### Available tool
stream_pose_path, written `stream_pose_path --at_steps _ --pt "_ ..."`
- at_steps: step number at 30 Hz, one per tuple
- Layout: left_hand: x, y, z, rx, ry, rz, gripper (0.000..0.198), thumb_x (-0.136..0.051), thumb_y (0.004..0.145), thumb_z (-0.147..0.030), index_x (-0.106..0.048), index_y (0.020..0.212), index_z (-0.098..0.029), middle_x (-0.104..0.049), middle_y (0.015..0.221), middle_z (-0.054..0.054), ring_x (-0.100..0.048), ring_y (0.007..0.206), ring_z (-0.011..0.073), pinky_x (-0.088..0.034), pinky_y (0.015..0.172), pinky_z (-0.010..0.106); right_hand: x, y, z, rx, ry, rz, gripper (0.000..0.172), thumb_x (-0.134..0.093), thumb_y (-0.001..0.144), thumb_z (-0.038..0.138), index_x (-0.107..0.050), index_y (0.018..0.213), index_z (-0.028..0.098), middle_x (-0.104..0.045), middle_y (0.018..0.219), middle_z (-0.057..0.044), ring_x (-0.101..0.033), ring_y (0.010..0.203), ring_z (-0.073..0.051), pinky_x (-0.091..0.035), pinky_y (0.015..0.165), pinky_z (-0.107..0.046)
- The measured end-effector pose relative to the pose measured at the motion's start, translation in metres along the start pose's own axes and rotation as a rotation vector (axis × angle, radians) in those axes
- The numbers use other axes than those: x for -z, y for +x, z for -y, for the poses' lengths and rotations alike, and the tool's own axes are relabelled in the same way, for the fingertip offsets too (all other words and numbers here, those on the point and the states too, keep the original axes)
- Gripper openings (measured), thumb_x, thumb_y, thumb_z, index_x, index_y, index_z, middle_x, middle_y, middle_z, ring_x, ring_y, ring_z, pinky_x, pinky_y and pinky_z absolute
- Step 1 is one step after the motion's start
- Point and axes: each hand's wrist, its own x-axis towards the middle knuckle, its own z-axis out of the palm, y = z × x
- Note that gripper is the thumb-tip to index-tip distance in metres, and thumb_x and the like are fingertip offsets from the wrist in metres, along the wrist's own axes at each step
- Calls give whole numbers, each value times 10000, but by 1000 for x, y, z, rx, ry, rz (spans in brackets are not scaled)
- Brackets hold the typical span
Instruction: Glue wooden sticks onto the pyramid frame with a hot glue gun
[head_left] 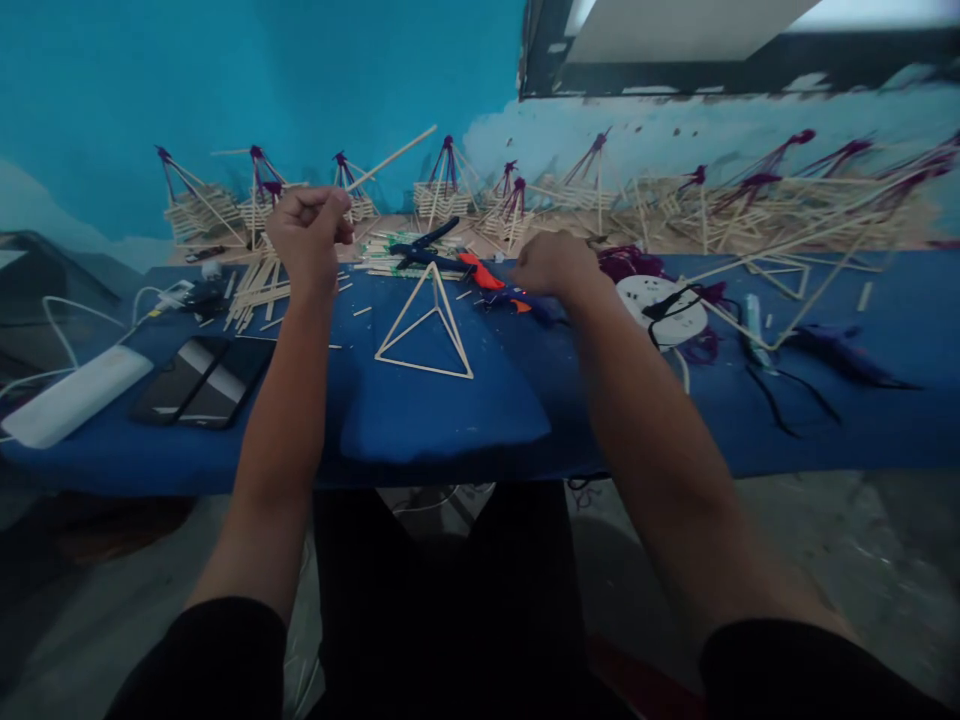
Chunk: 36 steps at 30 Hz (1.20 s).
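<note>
My left hand is closed on one end of a thin wooden stick, which slants up to the right in the air. My right hand is curled over the back of the table, beside a blue and orange tool; what its fingers hold is hidden. Between my forearms, a small pyramid frame of sticks stands on a blue pad. Behind it, dark-handled pliers lie on a heap of sticks.
Several stick models with purple-tied tops line the wall. Loose sticks, a dark phone and a white power bank lie left. To the right are a white disc, purple yarn and a cutter knife.
</note>
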Motion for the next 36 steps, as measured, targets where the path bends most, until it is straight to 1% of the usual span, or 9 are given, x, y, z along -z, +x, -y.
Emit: stream_pose_path --at_steps 4,9,13,15,20,22,25,29,36 --pt "-3 -6 -5 -47 6 -16 309 -906 955 -154 -620 868 -233 -655 597 -127 -537 540 49 -411 562 303 22 -51 -1 -209 -338 170 464 -817 915 303 -826 1314 68 -761 1396 -340 -724 1343 -549 -571 1132 -695" --pt "-2 -11 -5 -136 -6 16 434 -971 856 -534 -653 838 -240 -681 639 -72 -606 562 70 -469 539 285 23 -70 1 -259 -292 289 376 -724 952 215 -830 1277 60 -752 1434 -356 -735 1365 -525 -565 1154 -648" --pt "2 -8 1 -109 2 44 447 -980 782 -596 -668 834 -280 -704 664 -45 -674 603 128 -510 533 298 17 -67 -7 -218 -149 290 179 -648 966 169 -814 936 106 -821 1200 -291 -785 1215 -436 -570 1110 -543" --pt "3 -8 2 -89 -5 57 441 -996 749 -577 -675 826 -285 -718 674 -40 -659 585 129 -515 522 290 15 -69 -12 -189 -37 295 258 -613 992 201 -717 758 169 -796 926 -169 -778 1011 -341 -581 1011 -457" --pt "-3 -15 -3 -68 6 77 365 -995 771 -467 -690 795 -268 -745 693 -18 -653 565 117 -515 514 262 12 -80 -21 -176 266 254 188 -595 1003 274 -669 850 193 -591 717 2 -563 687 -185 -500 727 -326" --pt "-5 -17 -4 -62 3 80 334 -986 793 -415 -692 805 -258 -736 685 -19 -659 563 111 -512 518 253 10 -82 -23 -172 355 207 138 -596 990 251 -702 1034 173 -665 862 -20 -590 743 -177 -515 753 -315" --pt "-5 -17 -4 -45 -1 84 312 -977 809 -369 -688 820 -251 -725 675 -27 -658 553 104 -514 521 243 10 -82 -25 -193 418 75 337 -595 997 242 -655 1315 151 -733 1125 -99 -669 912 -210 -566 872 -344" --pt "-5 -16 -2 -38 -8 92 314 -976 798 -346 -677 798 -252 -721 669 -39 -654 539 95 -512 505 226 9 -80 -27 -228 199 -131 398 -608 1001 224 -631 1382 111 -685 1424 -246 -671 1267 -314 -533 1147 -438" --pt "-9 -22 -6 -24 -18 124 285 -950 744 -237 -667 711 -238 -691 604 -42 -627 505 83 -486 465 201 -6 -80 -29 -314 34 -53 468 -653 933 160 -628 1384 37 -696 1444 -325 -656 1363 -416 -478 1236 -537"
